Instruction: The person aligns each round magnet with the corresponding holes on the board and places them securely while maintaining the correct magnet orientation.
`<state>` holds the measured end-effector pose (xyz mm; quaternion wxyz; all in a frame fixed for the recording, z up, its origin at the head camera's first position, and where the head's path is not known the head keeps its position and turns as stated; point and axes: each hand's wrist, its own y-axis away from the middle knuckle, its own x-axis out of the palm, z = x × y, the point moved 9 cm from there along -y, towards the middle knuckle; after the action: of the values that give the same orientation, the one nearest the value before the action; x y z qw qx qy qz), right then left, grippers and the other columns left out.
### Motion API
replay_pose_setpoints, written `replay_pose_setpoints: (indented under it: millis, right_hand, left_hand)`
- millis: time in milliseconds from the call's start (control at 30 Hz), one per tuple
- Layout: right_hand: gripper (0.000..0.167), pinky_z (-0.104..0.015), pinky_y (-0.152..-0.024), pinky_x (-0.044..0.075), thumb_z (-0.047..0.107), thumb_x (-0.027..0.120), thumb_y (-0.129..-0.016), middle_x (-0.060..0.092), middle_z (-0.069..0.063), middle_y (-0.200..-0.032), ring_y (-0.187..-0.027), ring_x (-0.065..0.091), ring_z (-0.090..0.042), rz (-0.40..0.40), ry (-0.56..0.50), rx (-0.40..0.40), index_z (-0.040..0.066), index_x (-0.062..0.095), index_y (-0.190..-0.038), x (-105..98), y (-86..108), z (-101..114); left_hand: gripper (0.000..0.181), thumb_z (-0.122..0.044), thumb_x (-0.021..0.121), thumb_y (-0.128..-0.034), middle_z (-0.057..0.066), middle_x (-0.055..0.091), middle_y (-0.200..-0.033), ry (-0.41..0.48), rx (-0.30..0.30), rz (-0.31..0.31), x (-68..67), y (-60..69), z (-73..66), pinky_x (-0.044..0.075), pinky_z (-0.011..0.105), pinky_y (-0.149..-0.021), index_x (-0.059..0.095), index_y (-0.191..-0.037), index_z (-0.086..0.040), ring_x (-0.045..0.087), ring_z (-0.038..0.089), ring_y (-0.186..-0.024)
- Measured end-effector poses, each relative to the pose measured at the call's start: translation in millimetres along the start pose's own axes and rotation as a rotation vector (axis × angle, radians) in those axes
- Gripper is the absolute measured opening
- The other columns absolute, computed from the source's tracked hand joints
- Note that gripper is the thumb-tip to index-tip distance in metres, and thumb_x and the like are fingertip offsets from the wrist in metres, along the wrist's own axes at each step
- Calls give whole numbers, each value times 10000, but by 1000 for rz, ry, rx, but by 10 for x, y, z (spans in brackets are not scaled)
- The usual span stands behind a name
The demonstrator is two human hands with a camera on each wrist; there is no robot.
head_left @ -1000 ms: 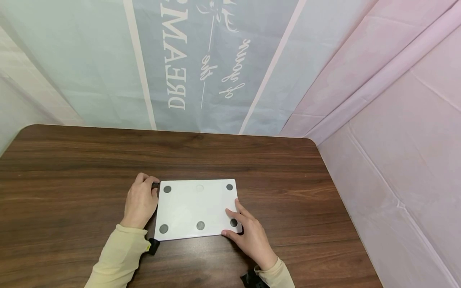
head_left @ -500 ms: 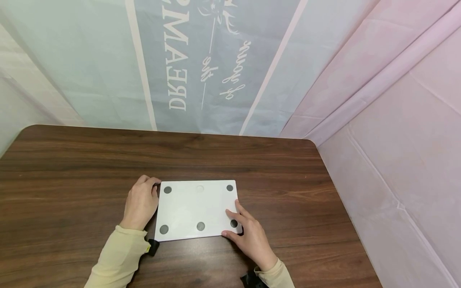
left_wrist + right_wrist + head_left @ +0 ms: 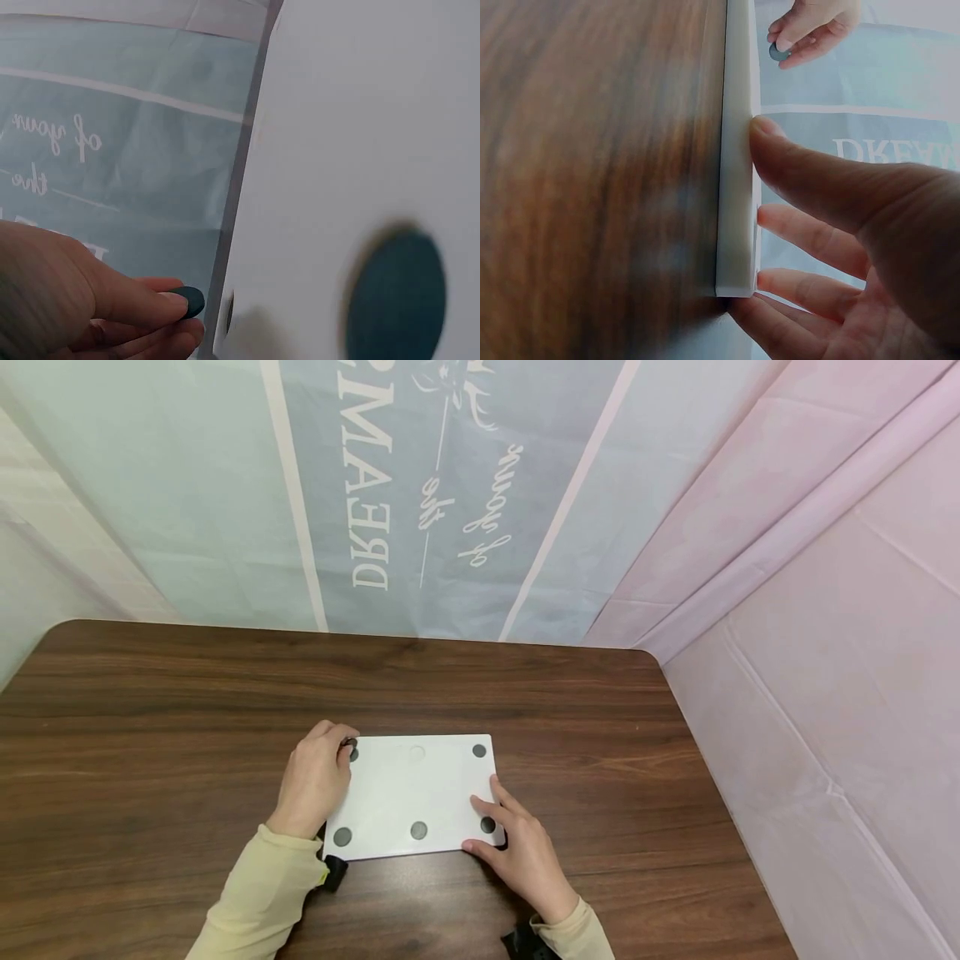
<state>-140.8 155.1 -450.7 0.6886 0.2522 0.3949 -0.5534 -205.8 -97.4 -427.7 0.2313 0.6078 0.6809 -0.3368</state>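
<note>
A white rectangular board lies flat on the table, with dark round spots near its corners and at the middle of its near side. A pale round mark shows at the middle of the far side. My left hand is over the board's left end and pinches a small dark disc between thumb and fingers. This disc hangs above the board's face, partly covering the far left spot. My right hand rests with spread fingers on the near right corner, thumb at the near edge.
The brown wooden table extends around the board on all sides. Behind it hangs a blue-grey cloth with white lettering. Pale pink cloth closes off the right side. Black wrist straps are on both arms.
My left hand, with the disc, has shifted right from beside the board's left edge to over its far left corner. The board and my right hand have stayed put.
</note>
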Motion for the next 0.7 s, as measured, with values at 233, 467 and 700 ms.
replay_pose_setpoints:
  millis: [233, 467, 700]
  right_hand:
    - [550, -437, -951, 496, 282, 829, -728, 449, -181, -1449, -1255, 525, -320, 8, -3, 17, 110, 667, -1224, 1, 1, -21]
    - [550, -441, -948, 498, 275, 831, -727, 447, -183, -1450, -1257, 521, -325, 8, -3, 15, 102, 667, -1223, -3, 4, -10]
    - [548, -444, -932, 506, 262, 835, -722, 465, -192, -1435, -1243, 535, -327, -6, 6, -2, 97, 670, -1218, -6, 4, 2]
  left_hand:
    - [169, 79, 615, -863, 170, 647, -955, 1, 10, 25, 101, -10, -86, 544, 467, -726, 687, -1011, 40, 657, 336, -850]
    - [164, 78, 630, -850, 158, 648, -936, -4, 24, 23, 149, -12, -124, 539, 466, -712, 693, -995, 33, 658, 332, -837]
    - [162, 88, 633, -841, 154, 644, -907, -8, 45, 16, 182, -11, -135, 542, 453, -675, 695, -982, 40, 661, 324, -796]
